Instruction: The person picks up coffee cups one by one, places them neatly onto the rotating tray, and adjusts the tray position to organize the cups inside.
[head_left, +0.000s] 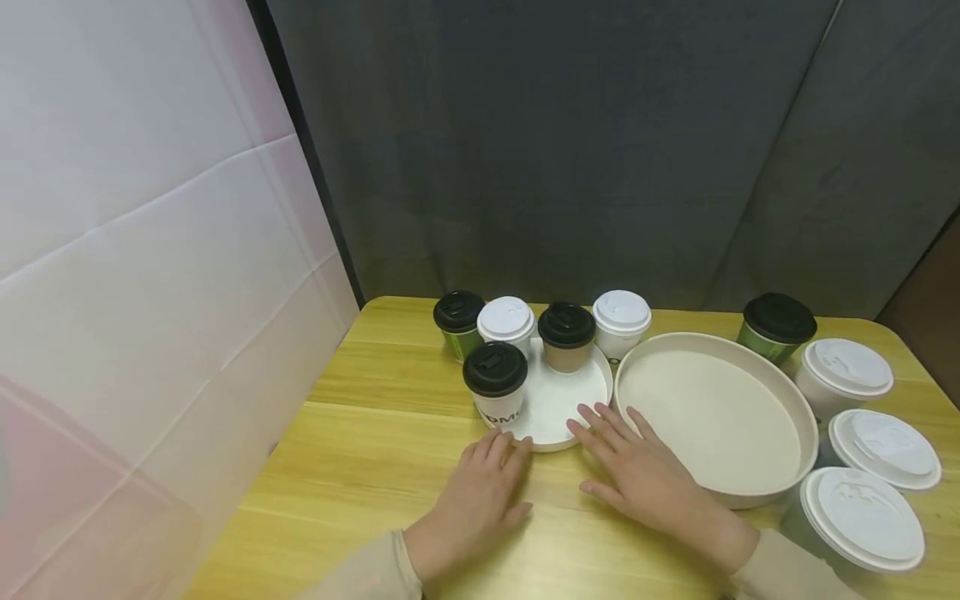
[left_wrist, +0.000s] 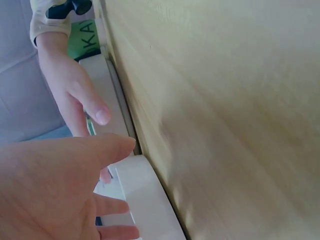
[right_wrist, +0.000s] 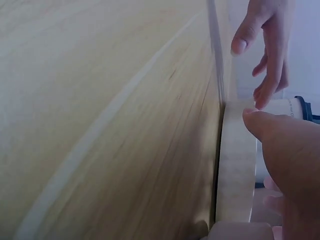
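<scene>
A small white round tray (head_left: 562,408) lies between two groups of lidded paper cups. My left hand (head_left: 480,492) is at its front left rim, fingertips close to a white cup with a black lid (head_left: 497,387). With fingers spread, my right hand (head_left: 637,479) reaches over the front right rim, near the larger cream tray (head_left: 712,408). Neither hand grips a cup. A brown cup with a black lid (head_left: 567,337) stands on the white tray. In the left wrist view, the fingers of my left hand (left_wrist: 55,190) overlap the tray's side wall (left_wrist: 150,195).
Around the white tray's back are a green black-lidded cup (head_left: 459,325) and white-lidded cups (head_left: 507,321). Along the cream tray's right side stand another green cup with a black lid (head_left: 777,329) and several larger white-lidded cups (head_left: 847,367). A dark cloth partition (head_left: 540,150) rises behind the wooden table (head_left: 360,467).
</scene>
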